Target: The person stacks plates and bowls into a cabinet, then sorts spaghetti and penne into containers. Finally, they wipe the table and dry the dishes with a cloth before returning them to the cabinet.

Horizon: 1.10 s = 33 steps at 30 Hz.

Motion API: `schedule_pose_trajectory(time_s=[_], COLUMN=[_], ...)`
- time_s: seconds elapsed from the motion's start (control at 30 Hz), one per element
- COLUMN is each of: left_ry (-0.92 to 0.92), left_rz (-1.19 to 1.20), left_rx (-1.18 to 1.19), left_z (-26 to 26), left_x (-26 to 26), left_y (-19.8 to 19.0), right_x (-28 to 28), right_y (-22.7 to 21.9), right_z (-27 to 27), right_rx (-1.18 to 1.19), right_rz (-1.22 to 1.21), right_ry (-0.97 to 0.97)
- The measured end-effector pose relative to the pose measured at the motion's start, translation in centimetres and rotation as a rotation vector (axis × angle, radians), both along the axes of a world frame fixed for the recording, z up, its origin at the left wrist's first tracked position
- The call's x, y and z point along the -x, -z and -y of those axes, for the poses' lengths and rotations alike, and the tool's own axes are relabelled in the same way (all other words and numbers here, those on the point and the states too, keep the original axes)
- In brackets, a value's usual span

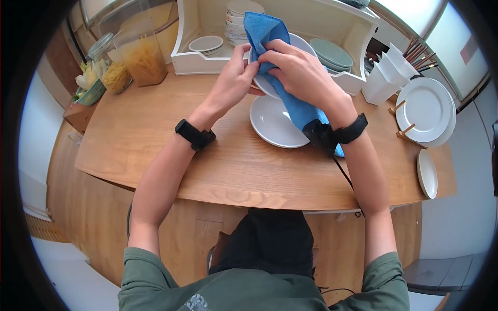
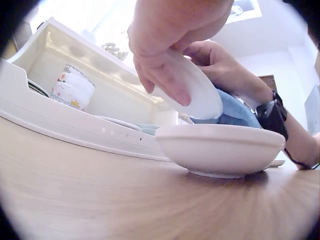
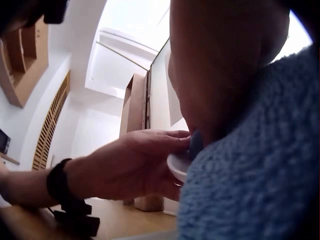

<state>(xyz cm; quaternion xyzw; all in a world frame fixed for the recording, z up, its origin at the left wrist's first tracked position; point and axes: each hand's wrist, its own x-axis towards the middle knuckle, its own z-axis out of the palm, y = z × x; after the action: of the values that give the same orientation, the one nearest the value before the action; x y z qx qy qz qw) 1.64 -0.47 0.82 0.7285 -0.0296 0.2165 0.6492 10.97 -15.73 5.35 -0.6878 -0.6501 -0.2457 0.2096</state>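
My left hand (image 1: pixel 232 78) grips the left rim of a white bowl (image 1: pixel 266 88), which it holds tilted above the table. With its fingers curled, my right hand (image 1: pixel 306 70) pinches a blue cloth (image 1: pixel 262 27) against the bowl's inside. One end of the cloth sticks up past the rim; the rest hangs down under the right wrist. Beneath, a second white bowl (image 1: pixel 275 124) stands upright on the wooden table (image 1: pixel 207 179). In the left wrist view the held bowl (image 2: pixel 200 97) is seen close above the standing bowl (image 2: pixel 220 150).
A white shelf unit (image 1: pixel 199 65) at the back holds stacked bowls (image 1: pixel 236 26) and green plates (image 1: pixel 332 53). Pasta containers (image 1: pixel 142 59) stand at back left. On the right are white holders (image 1: pixel 386 75) with chopsticks, racked white plates (image 1: pixel 423 111) and an oval dish (image 1: pixel 427 173) near the edge.
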Motion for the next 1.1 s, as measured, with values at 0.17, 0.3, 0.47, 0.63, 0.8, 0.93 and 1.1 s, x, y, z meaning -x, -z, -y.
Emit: schedule_pose_trajectory(time_s=[0.17, 0.3, 0.47, 0.63, 0.8, 0.93, 1.1], left_ry=[0.048, -0.034, -0.05, 0.06, 0.025, -0.033, -0.122], left_rz=[0.013, 0.049, 0.048, 0.04, 0.096, 0.109, 0.119], left_rx=[-0.026, -0.019, -0.02, -0.036, 0.031, 0.048, -0.016], left_z=[0.3, 0.1, -0.2, 0.2, 0.0, -0.3, -0.7], left_x=[0.4, 0.1, 0.1, -0.1, -0.3, -0.2, -0.3], left_y=[-0.5, -0.5, -0.4, 0.2, 0.2, -0.1, -0.2], right_x=[-1.4, -2.4, -2.7, -2.0, -0.1, 0.1, -0.4], right_y=[0.3, -0.1, 0.0, 0.1, 0.7, 0.4, -0.5], right_z=[0.3, 1.4, 1.5, 0.6, -0.6, -0.3, 1.5], right_rx=[-0.107, 0.005, 0.032, -0.077, -0.049, 0.064, 0.229], right_rz=[0.122, 0.096, 0.015, -0.041, -0.173, -0.22, -0.12], right_ry=[0.274, 0.433, 0.443, 0.266, -0.029, 0.014, 0.248])
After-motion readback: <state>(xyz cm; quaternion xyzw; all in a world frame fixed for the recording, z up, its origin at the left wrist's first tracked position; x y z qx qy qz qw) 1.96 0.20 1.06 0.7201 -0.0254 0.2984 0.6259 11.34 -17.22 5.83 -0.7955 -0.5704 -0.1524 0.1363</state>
